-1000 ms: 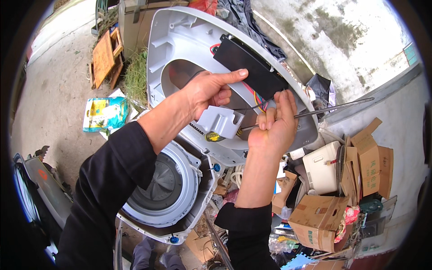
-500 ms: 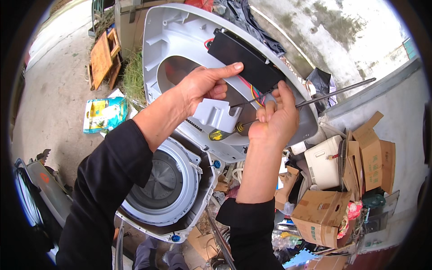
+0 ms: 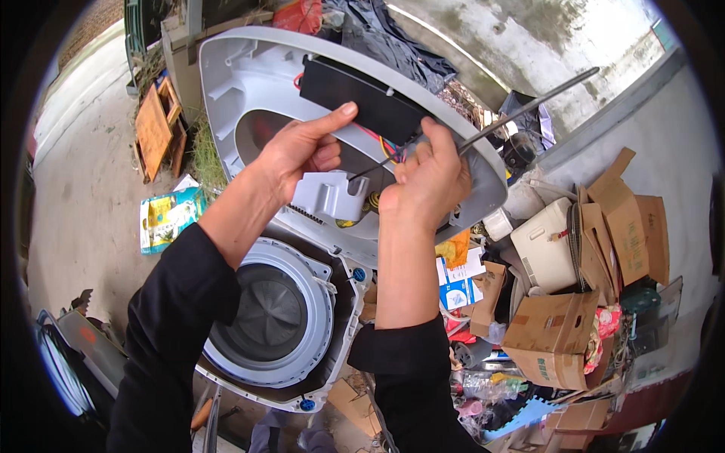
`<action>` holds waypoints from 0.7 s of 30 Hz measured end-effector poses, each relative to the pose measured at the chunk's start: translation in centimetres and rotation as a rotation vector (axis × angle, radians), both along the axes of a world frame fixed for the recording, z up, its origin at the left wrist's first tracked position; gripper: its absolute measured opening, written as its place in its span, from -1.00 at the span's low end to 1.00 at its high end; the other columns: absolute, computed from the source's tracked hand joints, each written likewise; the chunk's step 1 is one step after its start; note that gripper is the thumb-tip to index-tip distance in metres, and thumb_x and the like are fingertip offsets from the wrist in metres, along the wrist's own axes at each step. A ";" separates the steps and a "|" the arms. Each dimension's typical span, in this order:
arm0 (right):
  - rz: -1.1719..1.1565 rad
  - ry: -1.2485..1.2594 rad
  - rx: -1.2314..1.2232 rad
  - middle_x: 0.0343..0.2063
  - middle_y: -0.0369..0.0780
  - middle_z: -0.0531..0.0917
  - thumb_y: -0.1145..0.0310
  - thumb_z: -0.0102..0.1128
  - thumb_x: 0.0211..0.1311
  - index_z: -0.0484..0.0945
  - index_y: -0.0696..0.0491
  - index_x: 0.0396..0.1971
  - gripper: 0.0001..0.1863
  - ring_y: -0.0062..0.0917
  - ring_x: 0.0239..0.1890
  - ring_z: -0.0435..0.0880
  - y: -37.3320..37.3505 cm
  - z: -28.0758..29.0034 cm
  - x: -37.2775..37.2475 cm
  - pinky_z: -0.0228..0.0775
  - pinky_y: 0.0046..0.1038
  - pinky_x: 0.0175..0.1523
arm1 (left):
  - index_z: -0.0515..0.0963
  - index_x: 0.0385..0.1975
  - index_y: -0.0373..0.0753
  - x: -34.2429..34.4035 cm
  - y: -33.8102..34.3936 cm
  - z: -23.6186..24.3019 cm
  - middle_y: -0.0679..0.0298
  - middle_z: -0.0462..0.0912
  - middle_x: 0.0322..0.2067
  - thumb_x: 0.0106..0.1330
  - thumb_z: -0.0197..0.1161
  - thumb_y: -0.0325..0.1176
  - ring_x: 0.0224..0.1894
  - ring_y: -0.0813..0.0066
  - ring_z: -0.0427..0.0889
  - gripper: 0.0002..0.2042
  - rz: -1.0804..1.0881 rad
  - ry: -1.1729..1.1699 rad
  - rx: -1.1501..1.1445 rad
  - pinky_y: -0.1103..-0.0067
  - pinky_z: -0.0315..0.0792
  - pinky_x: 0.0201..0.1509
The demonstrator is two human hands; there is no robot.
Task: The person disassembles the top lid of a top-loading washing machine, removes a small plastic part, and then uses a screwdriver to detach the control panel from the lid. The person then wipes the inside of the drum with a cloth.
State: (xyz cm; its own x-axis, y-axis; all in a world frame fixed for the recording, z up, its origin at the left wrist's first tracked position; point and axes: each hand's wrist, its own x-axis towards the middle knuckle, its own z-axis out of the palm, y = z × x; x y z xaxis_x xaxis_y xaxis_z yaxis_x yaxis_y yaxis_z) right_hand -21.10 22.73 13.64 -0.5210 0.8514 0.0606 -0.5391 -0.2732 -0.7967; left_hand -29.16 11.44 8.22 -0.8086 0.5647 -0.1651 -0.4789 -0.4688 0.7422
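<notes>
Screwdriver (image 3: 529, 109) in right hand (image 3: 427, 179); black box (image 3: 365, 97) alongside

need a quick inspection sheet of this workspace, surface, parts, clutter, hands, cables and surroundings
Surface: grey plastic panel, inner side facing the person, beyond the open washer drum
Job's things: black box on the panel; light grey plastic piece by the left hand; long screwdriver
Clutter: cardboard box and cream casing at right; blue-and-yellow bag at left
Hands: left, fingers curled, grip on the piece unclear; right hand holds the screwdriver
Cables: thin dark cable between piece and right hand; coloured wires below the box's edge
Surroundings: concrete ground at left, pale wall at right
</notes>
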 end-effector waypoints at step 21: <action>0.051 -0.074 0.078 -0.72 -0.48 0.20 0.33 0.31 0.26 0.59 0.23 -0.31 -0.76 -0.83 -0.75 0.00 0.4 -0.9 0.7 -0.23 -0.62 -0.65 | 0.33 -0.63 -0.02 0.0 0.6 -0.1 0.52 0.18 -0.77 0.22 0.52 -0.16 -0.73 0.70 0.14 -0.59 0.015 -0.044 0.039 0.67 0.06 -0.67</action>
